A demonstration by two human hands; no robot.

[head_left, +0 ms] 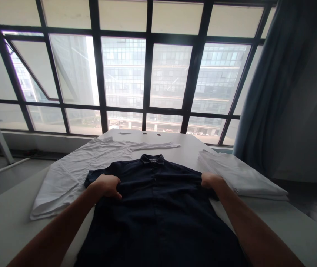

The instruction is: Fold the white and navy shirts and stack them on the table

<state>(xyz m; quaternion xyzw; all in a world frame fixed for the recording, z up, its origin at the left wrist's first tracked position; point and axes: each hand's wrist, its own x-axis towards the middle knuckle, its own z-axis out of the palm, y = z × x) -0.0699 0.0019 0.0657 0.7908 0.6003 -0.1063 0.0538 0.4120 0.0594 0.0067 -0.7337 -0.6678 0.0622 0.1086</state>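
A dark navy collared shirt point(154, 207) lies front side up on the white table, its collar point(152, 159) pointing toward the window. My left hand point(109, 186) rests over the sleeve on the left, thumb and fingers apart. At the opposite shoulder, my right hand point(210, 180) has its fingers curled on the sleeve's edge, and part of the sleeve shows beneath the wrist. The shirt's lower end runs out of the bottom of the view.
A white shirt point(72, 174) is spread out on the left, one sleeve reaching behind the navy collar. Folded white cloth point(247, 178) is stacked on the right of the table point(5, 218). Beyond are large framed windows point(123, 74) and a dark curtain point(264, 92).
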